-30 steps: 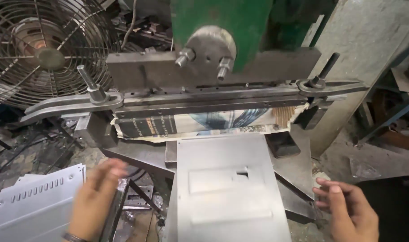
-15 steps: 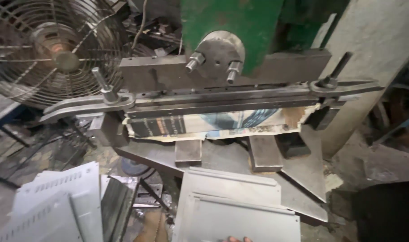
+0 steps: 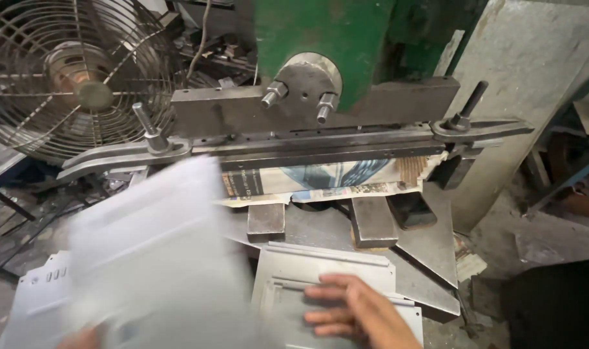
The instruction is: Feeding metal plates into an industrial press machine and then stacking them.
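My right hand [image 3: 356, 310] lies flat, fingers spread, on a grey sheet-metal panel [image 3: 320, 265] that rests on the press table in front of the green press machine [image 3: 320, 39]. My left hand [image 3: 81, 337] shows only at the bottom edge, gripping a second pale sheet-metal panel [image 3: 155, 252], which is blurred and lifted at the left. The press blade bar [image 3: 320, 145] runs across above the table, with printed paper [image 3: 314, 181] tucked beneath it.
A wire-caged fan [image 3: 75, 77] stands at the upper left. A stack of slotted white panels [image 3: 39, 300] lies at the lower left. Two steel support blocks [image 3: 372, 220] sit under the blade. A concrete wall [image 3: 540, 77] rises at the right, with scrap on the floor.
The grey panel has been drawn back from under the blade toward me. My right hand now rests on it, and my left hand has swung a second panel up from the left stack.
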